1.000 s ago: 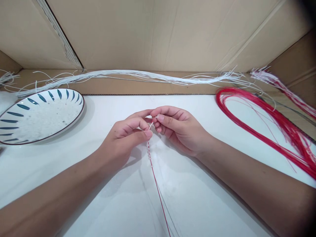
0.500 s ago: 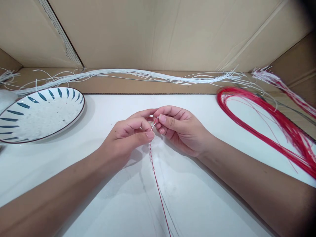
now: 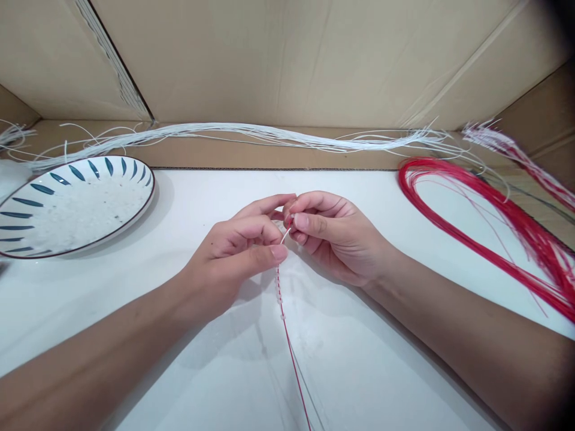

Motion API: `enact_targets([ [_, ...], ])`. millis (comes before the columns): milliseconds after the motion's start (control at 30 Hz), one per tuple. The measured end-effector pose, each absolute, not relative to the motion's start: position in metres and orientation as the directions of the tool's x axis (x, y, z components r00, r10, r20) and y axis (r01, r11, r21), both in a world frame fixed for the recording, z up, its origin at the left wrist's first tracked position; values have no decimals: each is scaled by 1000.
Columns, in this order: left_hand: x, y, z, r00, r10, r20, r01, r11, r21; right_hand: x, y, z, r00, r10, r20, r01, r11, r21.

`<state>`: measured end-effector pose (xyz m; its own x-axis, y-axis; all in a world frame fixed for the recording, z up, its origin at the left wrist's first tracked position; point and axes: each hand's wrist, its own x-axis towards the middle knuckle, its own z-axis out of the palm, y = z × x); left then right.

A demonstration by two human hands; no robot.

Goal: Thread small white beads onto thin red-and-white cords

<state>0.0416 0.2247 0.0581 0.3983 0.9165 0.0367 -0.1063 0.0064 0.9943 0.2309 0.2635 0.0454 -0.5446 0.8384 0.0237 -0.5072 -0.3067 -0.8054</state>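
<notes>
My left hand [image 3: 245, 242] pinches a red cord [image 3: 294, 359] between thumb and index finger; its white tip [image 3: 285, 235] sticks up past the fingers. Several small clear beads [image 3: 279, 290] are strung on the cord just below the left thumb, and the cord runs down toward the front edge of the view. Opposite, my right hand [image 3: 332, 233] is closed, thumb against fingertips, on a tiny clear bead [image 3: 292, 216] close to the white tip. A bit of red shows beside that bead. Fingers partly hide both the bead and the tip, so I cannot tell whether the tip is through it.
On the left stands an oval plate [image 3: 151, 190] with dark leaf marks, holding many small clear beads. A coil of red cords [image 3: 431, 221] lies at right. White cords [image 3: 251, 130] stretch along the cardboard [image 3: 287, 60] at the back; red-and-white cord ends [image 3: 503, 143] rest back right.
Both hands have shifted slightly to the right, the left a little lower at the thumb. The strung beads hang slightly lower. Each hand keeps its pinch.
</notes>
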Motion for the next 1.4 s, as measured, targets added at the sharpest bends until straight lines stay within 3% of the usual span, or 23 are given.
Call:
enact_targets([
  [500,40,224,58,405,913,47,-6,-49,999,231,264,44,-577,816,45,-522,-325,-788],
  [1400,42,224,59,384,923,32,-34,-20,999,231,263,46,-561,828,28,-514,-321,-796],
])
